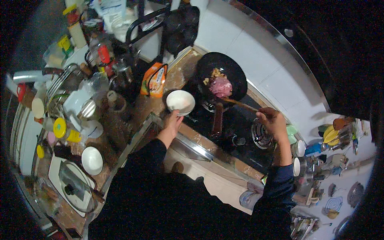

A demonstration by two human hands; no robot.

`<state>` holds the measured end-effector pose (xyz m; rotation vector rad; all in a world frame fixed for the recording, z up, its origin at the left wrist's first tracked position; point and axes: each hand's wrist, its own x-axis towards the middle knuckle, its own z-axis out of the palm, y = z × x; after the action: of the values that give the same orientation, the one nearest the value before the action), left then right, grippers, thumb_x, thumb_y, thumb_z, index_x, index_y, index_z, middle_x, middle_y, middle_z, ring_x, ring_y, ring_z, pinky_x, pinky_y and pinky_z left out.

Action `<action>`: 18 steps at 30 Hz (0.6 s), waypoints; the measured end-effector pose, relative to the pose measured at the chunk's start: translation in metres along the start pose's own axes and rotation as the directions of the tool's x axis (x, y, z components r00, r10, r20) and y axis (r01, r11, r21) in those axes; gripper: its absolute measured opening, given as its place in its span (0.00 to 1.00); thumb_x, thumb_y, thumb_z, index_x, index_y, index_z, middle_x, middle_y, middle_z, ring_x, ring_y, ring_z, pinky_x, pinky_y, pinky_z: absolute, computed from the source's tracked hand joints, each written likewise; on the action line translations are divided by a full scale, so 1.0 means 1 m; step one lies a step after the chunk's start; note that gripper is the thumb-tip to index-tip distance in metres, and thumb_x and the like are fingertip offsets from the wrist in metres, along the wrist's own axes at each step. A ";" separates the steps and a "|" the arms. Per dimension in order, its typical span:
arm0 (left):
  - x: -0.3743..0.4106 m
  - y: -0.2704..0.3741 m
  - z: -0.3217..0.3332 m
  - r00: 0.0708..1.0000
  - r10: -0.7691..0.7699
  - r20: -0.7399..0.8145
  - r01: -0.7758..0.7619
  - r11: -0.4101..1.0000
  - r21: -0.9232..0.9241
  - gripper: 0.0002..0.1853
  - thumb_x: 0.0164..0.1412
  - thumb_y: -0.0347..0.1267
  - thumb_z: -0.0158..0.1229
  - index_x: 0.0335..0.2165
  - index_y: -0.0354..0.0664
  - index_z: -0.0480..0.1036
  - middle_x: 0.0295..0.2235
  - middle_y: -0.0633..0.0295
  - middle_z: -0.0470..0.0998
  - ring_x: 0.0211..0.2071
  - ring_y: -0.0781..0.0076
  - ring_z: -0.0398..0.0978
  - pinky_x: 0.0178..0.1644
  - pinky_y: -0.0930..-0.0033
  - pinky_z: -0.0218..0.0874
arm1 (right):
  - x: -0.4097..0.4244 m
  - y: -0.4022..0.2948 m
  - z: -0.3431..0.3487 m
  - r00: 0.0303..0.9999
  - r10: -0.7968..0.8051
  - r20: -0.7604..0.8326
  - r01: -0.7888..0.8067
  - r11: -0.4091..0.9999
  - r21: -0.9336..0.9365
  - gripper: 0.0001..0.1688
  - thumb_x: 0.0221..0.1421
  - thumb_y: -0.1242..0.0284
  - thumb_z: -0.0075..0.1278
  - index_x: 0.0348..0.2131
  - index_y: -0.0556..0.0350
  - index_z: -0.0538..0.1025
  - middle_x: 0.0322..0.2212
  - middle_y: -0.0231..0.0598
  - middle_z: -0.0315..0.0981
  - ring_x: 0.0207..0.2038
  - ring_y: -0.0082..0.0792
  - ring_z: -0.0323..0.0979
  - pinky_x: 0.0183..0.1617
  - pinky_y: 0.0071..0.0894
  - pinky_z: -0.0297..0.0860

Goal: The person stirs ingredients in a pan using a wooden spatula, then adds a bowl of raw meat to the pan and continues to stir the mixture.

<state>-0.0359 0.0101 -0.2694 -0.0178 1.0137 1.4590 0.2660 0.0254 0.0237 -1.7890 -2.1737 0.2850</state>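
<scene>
My left hand (171, 123) grips the near rim of a white bowl (178, 102), tilted with its mouth towards me and only a faint pinkish residue inside. With my right hand (272, 122) I hold a wooden spatula or spoon (241, 105); its far end reaches into a black wok (237, 72). In the wok lies a clump of raw pink meat (221, 87), the spatula's tip against its lower edge. Pale yellowish chopped pieces (216, 73), perhaps garlic or ginger, sit just beyond the meat. The wok's brown handle (218, 118) points towards me.
The wok rests on a black two-burner gas hob (207, 126); its right burner (261, 135) holds no pan. An orange packet (154, 79) stands left of the wok. On the left counter are another white bowl (92, 160), a glass lid (75, 186) and crowded jars (60, 127). Bowls (299, 148) stand at right.
</scene>
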 end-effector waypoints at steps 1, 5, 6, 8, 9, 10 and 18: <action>0.005 -0.005 0.000 0.999 -0.029 -0.034 0.027 0.999 -0.047 0.22 0.57 0.38 0.55 0.46 0.36 0.64 0.44 0.57 0.68 0.45 0.66 0.68 0.53 0.70 0.63 | 0.004 -0.003 0.001 0.999 0.011 0.041 -0.010 1.000 -0.017 0.22 0.50 0.57 0.55 0.37 0.57 0.78 0.30 0.49 0.77 0.34 0.44 0.76 0.39 0.36 0.69; 0.018 -0.022 0.004 0.997 0.075 -0.035 -0.077 0.996 -0.044 0.11 0.54 0.31 0.60 0.34 0.41 0.68 0.33 0.62 0.70 0.37 0.68 0.69 0.40 0.70 0.67 | 0.012 -0.010 0.000 0.992 0.080 0.096 -0.075 0.996 -0.057 0.18 0.48 0.61 0.57 0.34 0.55 0.79 0.30 0.49 0.77 0.34 0.43 0.76 0.38 0.36 0.70; 0.019 -0.023 0.005 0.998 0.053 -0.025 -0.055 0.991 -0.122 0.08 0.53 0.32 0.60 0.31 0.43 0.69 0.27 0.66 0.70 0.32 0.70 0.69 0.35 0.71 0.65 | 0.013 -0.012 0.000 0.992 0.072 0.103 -0.068 0.997 -0.043 0.17 0.49 0.61 0.56 0.35 0.54 0.79 0.30 0.49 0.77 0.34 0.44 0.76 0.38 0.37 0.70; 0.015 -0.021 0.006 0.997 0.048 -0.062 -0.048 0.999 0.004 0.14 0.53 0.37 0.62 0.34 0.43 0.68 0.33 0.65 0.70 0.35 0.72 0.68 0.39 0.72 0.65 | 0.015 -0.014 0.002 0.992 0.082 0.097 -0.078 0.996 -0.036 0.16 0.49 0.62 0.55 0.35 0.53 0.79 0.30 0.49 0.77 0.34 0.45 0.76 0.38 0.38 0.69; 0.008 -0.018 0.009 0.996 0.011 -0.087 -0.001 0.994 0.106 0.19 0.53 0.41 0.62 0.39 0.44 0.67 0.39 0.64 0.69 0.38 0.72 0.69 0.43 0.74 0.66 | 0.016 -0.015 0.003 0.992 0.045 0.114 -0.035 0.996 -0.085 0.16 0.49 0.63 0.55 0.36 0.52 0.79 0.31 0.49 0.77 0.34 0.46 0.76 0.38 0.38 0.69; -0.002 -0.015 0.012 0.995 0.001 -0.102 0.018 0.984 0.177 0.21 0.53 0.44 0.62 0.40 0.44 0.66 0.40 0.64 0.69 0.37 0.71 0.69 0.43 0.72 0.66 | 0.018 -0.015 0.006 0.993 0.028 0.116 -0.009 0.987 -0.161 0.16 0.50 0.63 0.54 0.36 0.51 0.78 0.31 0.49 0.77 0.34 0.47 0.76 0.38 0.39 0.69; -0.138 0.002 0.080 0.896 -0.061 0.440 -0.193 0.840 0.508 0.46 0.53 0.58 0.53 0.53 0.29 0.52 0.39 0.53 0.70 0.36 0.67 0.71 0.39 0.70 0.63 | 0.038 -0.028 -0.014 0.990 -0.013 0.140 0.080 0.870 -0.486 0.15 0.52 0.62 0.49 0.37 0.46 0.79 0.31 0.44 0.77 0.36 0.45 0.75 0.41 0.42 0.70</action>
<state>0.0348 -0.0532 -0.1414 0.7431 1.0147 1.1136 0.2384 0.0568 0.0511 -2.0110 -2.5512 -0.1920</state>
